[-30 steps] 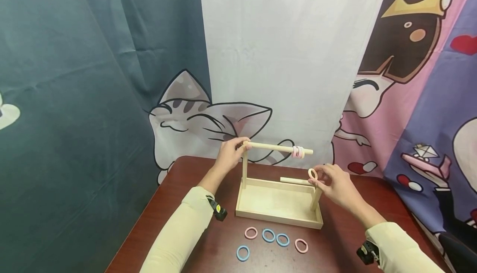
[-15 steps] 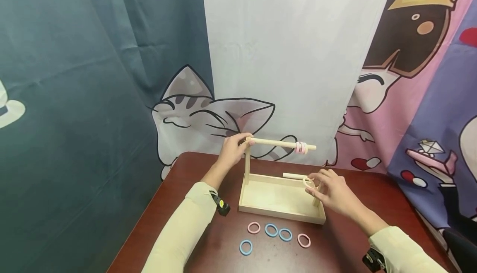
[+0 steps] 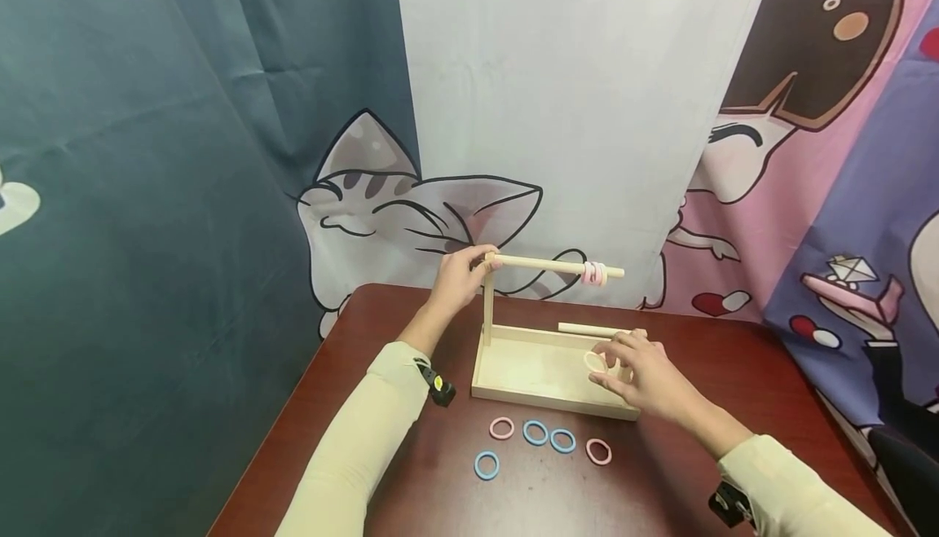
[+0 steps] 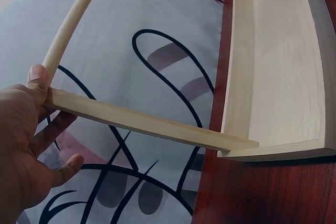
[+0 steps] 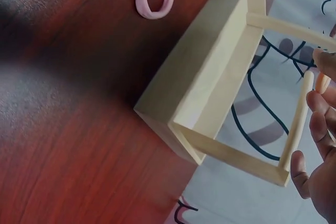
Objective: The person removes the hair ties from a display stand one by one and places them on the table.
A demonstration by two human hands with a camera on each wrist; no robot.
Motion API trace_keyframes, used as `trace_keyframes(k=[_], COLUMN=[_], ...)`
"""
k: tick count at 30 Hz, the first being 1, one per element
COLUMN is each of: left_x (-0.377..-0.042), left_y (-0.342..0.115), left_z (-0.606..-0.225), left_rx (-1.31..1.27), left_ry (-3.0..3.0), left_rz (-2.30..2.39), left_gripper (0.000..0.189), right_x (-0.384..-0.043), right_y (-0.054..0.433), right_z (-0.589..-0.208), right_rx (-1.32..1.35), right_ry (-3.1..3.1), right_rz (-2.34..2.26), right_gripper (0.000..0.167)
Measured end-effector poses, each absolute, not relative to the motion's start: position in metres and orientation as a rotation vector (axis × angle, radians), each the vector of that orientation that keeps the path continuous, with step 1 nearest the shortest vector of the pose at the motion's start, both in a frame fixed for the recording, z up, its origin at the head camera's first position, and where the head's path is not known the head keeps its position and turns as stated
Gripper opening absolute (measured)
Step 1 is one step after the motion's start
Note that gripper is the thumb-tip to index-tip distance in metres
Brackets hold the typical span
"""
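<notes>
One cream ring [image 3: 587, 364], pinched between my right hand [image 3: 645, 374]'s fingers, has dropped toward the lower rod [image 3: 590, 330]'s free end over the last second. It's in front of the rod, so I'd call it not threaded yet. My left hand [image 3: 456, 280] grips the tall post [image 3: 488, 313]'s top, probably steadying it.

reddish-brown table [image 3: 543, 504] | cloth backdrop [image 3: 572, 97], teal beside white | printed cartoon cat [image 3: 355, 256] | crowned cartoon figure [image 3: 800, 56]
</notes>
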State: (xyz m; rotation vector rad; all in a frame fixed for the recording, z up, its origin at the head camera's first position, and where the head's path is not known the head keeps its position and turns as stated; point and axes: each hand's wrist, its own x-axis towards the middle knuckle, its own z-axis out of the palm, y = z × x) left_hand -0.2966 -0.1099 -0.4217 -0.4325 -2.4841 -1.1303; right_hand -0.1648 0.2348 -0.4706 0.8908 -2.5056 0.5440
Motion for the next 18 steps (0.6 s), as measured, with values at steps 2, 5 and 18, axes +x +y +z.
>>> trace_keyframes(k=[2,5,18], left_x=[-0.297,-0.297,-0.295], left_y=[-0.110,-0.110,-0.109], left_z=[-0.421,-0.421,-0.421], left_rx=[-0.431,-0.434,-0.415], left_ry=[-2.487,-2.485,-2.481], left_rz=[-1.128,-1.131,-1.140], left_gripper=[0.037,0.036,0.034], right_x=[-0.163,-0.159,-0.143], right_y=[0.232,0.229,0.211], right_z=[-0.473,-0.477,-0.501], right_rx=[0.904,0.928,1.059], right_ry=[-2.503,-2.500,-2.506], right_rz=[0.543,0.538,0.500], right_gripper=[0.032,0.033,0.027])
